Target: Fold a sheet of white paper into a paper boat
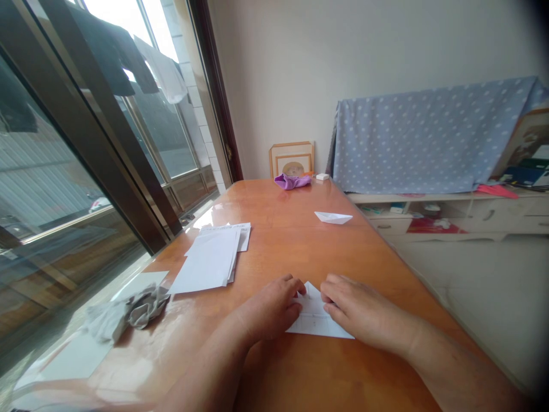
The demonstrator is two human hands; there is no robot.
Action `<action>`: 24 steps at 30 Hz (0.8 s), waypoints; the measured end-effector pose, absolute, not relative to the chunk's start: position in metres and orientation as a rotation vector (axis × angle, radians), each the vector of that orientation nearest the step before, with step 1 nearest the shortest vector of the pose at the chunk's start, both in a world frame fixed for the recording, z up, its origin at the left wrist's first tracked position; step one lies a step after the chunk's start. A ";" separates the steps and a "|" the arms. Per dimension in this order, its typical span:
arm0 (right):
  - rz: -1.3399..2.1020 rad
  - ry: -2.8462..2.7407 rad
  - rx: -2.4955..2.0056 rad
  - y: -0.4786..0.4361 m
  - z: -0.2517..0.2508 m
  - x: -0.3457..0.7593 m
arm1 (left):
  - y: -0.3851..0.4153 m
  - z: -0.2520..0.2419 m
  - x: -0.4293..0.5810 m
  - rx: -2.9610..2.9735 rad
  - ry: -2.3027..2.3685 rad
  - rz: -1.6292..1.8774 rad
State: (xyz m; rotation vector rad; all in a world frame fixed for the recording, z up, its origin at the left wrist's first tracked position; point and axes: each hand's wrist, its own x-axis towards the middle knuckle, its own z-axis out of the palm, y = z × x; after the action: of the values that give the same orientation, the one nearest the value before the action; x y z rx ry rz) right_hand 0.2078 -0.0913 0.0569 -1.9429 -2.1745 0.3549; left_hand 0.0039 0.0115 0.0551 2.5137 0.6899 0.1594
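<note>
A folded sheet of white paper (315, 317) with a pointed top lies on the wooden table (291, 252) near its front edge. My left hand (268, 306) presses its left side, with the fingers curled over the edge. My right hand (360, 309) holds its right side, fingertips on the slanted fold. The hands nearly meet at the point, and they hide part of the sheet. Farther up the table sits a small white paper boat (333, 217). Left of my left hand lies a loose stack of white paper sheets (210, 260).
Crumpled grey paper (128, 309) lies at the table's window side. At the far end are a purple cloth (292, 181), a small white box (322, 177) and a framed picture (291, 160). Glass window panes (163, 131) run along the left; a white cabinet (472, 214) stands right.
</note>
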 end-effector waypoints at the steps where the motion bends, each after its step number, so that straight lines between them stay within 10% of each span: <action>1: 0.350 -2.178 -1.945 -0.091 0.057 0.208 | 0.012 0.055 0.004 2.519 0.697 0.167; 24: 0.357 -2.109 -1.910 -0.088 0.047 0.211 | -0.088 0.036 -0.005 2.696 0.440 0.422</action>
State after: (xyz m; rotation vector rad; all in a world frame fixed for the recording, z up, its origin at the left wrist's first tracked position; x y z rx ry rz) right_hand 0.2108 -0.0877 0.0467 -1.9101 -2.1087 0.3575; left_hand -0.0051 -0.0884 0.0361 2.6956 0.4399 0.4216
